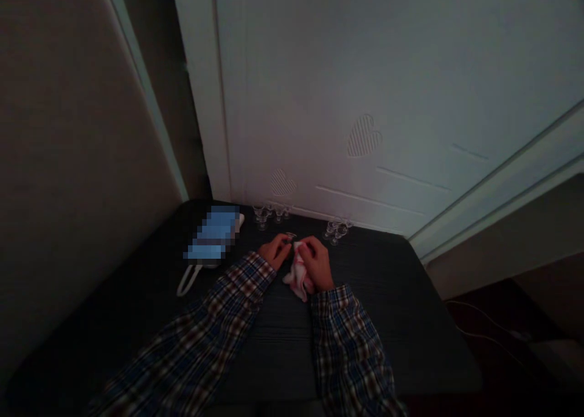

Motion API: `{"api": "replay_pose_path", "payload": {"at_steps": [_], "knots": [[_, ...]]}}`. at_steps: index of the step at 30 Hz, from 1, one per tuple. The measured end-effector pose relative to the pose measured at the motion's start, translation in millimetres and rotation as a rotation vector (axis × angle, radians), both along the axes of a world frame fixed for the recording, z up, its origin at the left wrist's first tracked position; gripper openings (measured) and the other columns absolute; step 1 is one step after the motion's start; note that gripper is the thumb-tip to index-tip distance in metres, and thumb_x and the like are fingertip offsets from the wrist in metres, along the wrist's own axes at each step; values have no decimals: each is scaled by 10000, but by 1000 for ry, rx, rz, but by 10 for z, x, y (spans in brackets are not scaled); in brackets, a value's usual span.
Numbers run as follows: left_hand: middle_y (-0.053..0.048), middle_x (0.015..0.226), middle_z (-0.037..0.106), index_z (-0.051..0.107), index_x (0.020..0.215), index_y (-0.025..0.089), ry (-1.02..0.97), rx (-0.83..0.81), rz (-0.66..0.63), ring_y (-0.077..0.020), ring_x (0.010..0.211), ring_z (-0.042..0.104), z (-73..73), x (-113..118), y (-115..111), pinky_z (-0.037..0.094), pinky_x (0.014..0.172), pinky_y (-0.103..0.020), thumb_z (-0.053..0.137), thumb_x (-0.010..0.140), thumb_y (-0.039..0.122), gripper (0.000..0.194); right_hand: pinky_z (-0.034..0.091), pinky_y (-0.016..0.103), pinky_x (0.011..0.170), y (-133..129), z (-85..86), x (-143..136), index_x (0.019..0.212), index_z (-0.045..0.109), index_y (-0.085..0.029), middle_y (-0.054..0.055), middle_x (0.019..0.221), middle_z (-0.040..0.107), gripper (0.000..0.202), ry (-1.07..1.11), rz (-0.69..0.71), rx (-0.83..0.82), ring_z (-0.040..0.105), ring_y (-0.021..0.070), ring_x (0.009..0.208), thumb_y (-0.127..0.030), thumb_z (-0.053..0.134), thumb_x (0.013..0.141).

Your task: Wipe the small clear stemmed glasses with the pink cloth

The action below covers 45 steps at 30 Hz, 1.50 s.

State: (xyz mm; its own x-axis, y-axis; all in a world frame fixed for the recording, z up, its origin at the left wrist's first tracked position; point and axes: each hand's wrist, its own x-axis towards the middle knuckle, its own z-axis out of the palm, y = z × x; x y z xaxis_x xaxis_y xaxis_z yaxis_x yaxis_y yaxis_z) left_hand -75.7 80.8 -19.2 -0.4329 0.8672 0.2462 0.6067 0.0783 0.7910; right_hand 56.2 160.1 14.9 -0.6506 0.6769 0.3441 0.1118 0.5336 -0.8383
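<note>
My left hand [275, 249] is closed on a small clear glass [291, 235], of which only the rim shows above the fingertips. In my right hand [318, 262] is a white and pink cloth [298, 277], pinched at its top and hanging down to the table. The two hands are close together, with the cloth just right of the glass. Behind them stand several small clear stemmed glasses [262, 217] on the left and another cluster of clear glasses [336, 229] on the right.
A phone [213, 234] with a blurred screen and a white loop strap [188, 280] lies left on the dark table [283, 350]. A white panel [319, 100] with heart reliefs rises at the back edge. Thin cables [483, 313] run beyond the right edge.
</note>
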Motion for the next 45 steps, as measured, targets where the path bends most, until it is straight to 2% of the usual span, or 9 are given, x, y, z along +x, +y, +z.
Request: {"api": "replay_pose_path", "payload": {"at_steps": [7, 13, 17, 24, 36, 42, 45], "knots": [[15, 657, 530, 475, 989, 177, 40, 66, 89, -105, 570, 511, 53, 32, -10, 382, 534, -208, 395, 804, 394, 296, 381, 218, 635, 31, -51, 14, 789, 557, -164, 1, 717, 545, 267, 52, -168, -47, 484, 104, 679, -382, 404, 781], [-1, 660, 530, 488, 947, 168, 81, 47, 76, -127, 605, 510, 75, 48, 5, 389, 575, -236, 415, 799, 376, 266, 380, 210, 605, -182, -47, -30, 804, 554, -160, 1, 731, 557, 273, 84, -160, -104, 486, 101, 668, -392, 413, 777], [-42, 776, 576, 511, 897, 169, 111, 40, 71, -158, 713, 544, 77, 45, 19, 408, 651, -263, 406, 804, 347, 227, 380, 202, 618, -318, -44, -81, 789, 549, -162, -5, 724, 540, 248, 90, -145, -110, 486, 103, 696, -372, 416, 776], [-54, 834, 603, 514, 910, 169, 105, 20, 58, -168, 773, 564, 58, 38, 38, 417, 682, -262, 336, 833, 350, 266, 371, 192, 603, -404, -44, -170, 775, 549, -166, -14, 712, 536, 250, 140, -178, -118, 469, 98, 679, -382, 423, 768], [-48, 851, 601, 504, 889, 177, -26, 5, 64, -152, 770, 557, 86, 78, -36, 396, 653, -238, 354, 828, 373, 254, 365, 193, 586, -415, -129, -314, 764, 530, -155, -12, 703, 510, 240, 198, -240, -117, 446, 92, 653, -382, 457, 743], [-59, 848, 603, 508, 891, 176, -164, -18, 206, -151, 784, 555, 102, 15, -28, 383, 658, -238, 335, 844, 363, 259, 355, 187, 570, -425, -100, -551, 740, 519, -153, -17, 675, 489, 256, 194, -271, -60, 423, 84, 632, -396, 438, 739], [-66, 844, 603, 512, 872, 170, -200, -19, 222, -156, 790, 556, 144, -7, -45, 382, 664, -243, 335, 848, 309, 226, 351, 185, 560, -434, -98, -611, 755, 516, -151, -19, 677, 484, 252, 204, -261, -55, 419, 81, 624, -390, 437, 738]]}}
